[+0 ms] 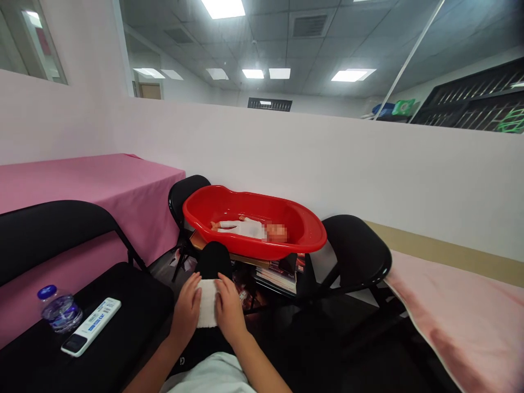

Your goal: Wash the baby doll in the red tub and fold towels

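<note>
You are pressing a cloth (207,303) flat on your knee with both hands (186,311) (230,312), fingers released; it is probably half folded, before the tub (254,254).

Both hands are resting flat on a folded white cloth (207,303) lying on the person's knee, the left hand (187,310) on its left edge, the right hand (230,312) on its right. Farther off, a red tub (303,240) is holding a doll (241,227). A water bottle (59,311) and a remote (91,326) are lying on the near-left chair (135,295).
</note>
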`<control>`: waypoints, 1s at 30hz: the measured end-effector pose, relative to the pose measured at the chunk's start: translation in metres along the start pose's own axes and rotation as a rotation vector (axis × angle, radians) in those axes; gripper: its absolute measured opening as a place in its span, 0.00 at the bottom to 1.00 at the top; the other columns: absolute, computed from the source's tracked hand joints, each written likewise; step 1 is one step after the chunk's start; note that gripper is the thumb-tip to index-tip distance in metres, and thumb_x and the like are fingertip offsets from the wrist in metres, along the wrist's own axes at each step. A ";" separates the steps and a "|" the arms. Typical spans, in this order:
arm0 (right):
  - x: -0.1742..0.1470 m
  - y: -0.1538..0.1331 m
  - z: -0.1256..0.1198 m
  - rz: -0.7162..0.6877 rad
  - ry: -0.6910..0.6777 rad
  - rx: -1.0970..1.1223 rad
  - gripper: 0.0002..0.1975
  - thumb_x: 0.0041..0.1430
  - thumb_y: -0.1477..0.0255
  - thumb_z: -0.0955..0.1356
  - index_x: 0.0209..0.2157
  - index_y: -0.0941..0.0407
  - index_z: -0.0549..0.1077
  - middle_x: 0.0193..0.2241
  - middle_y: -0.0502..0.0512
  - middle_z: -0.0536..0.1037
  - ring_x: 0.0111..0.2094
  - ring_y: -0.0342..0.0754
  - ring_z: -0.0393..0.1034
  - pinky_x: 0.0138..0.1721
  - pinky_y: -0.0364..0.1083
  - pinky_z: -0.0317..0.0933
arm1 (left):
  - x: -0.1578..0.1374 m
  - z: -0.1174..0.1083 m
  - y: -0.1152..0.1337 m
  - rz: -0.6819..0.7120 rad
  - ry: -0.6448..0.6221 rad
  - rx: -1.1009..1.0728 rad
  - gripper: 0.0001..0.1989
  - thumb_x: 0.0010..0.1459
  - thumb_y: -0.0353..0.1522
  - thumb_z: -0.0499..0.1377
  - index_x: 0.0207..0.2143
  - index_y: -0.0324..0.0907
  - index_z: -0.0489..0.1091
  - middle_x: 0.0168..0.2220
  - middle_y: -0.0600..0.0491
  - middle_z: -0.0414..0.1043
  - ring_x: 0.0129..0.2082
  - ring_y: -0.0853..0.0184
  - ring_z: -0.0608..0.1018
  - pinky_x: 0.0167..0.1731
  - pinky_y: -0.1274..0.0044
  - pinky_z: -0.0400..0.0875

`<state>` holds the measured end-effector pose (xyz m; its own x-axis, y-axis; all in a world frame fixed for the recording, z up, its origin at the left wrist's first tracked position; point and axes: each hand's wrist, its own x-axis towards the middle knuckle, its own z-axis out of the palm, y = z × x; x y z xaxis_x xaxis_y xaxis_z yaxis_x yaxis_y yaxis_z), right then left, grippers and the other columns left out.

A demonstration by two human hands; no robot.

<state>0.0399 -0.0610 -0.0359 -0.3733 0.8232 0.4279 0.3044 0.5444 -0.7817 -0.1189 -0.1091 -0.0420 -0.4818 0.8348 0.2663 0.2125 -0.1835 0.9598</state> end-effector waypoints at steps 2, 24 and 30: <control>-0.003 -0.006 0.000 -0.099 -0.186 -0.055 0.28 0.69 0.76 0.60 0.68 0.50 0.67 0.69 0.59 0.65 0.71 0.55 0.56 0.73 0.64 0.47 | -0.006 0.007 -0.004 0.068 -0.157 0.048 0.22 0.69 0.41 0.56 0.60 0.45 0.75 0.68 0.45 0.67 0.72 0.58 0.63 0.73 0.64 0.47; -0.002 0.052 -0.016 0.084 -0.595 -0.181 0.46 0.73 0.48 0.58 0.76 0.54 0.29 0.76 0.57 0.26 0.77 0.53 0.20 0.76 0.61 0.30 | 0.008 -0.012 -0.097 0.373 -0.422 0.712 0.47 0.68 0.60 0.48 0.76 0.38 0.47 0.77 0.38 0.42 0.77 0.49 0.47 0.71 0.52 0.53; 0.003 0.036 -0.027 0.220 -0.720 -0.265 0.60 0.62 0.54 0.72 0.75 0.53 0.25 0.76 0.56 0.23 0.77 0.52 0.18 0.75 0.59 0.27 | 0.018 -0.026 -0.102 0.386 -0.621 0.774 0.66 0.52 0.67 0.60 0.77 0.35 0.42 0.77 0.32 0.34 0.76 0.41 0.43 0.71 0.50 0.49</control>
<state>0.0735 -0.0342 -0.0501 -0.7276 0.6584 -0.1928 0.6011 0.4764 -0.6417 -0.1712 -0.0883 -0.1332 0.2056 0.9490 0.2389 0.8462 -0.2950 0.4438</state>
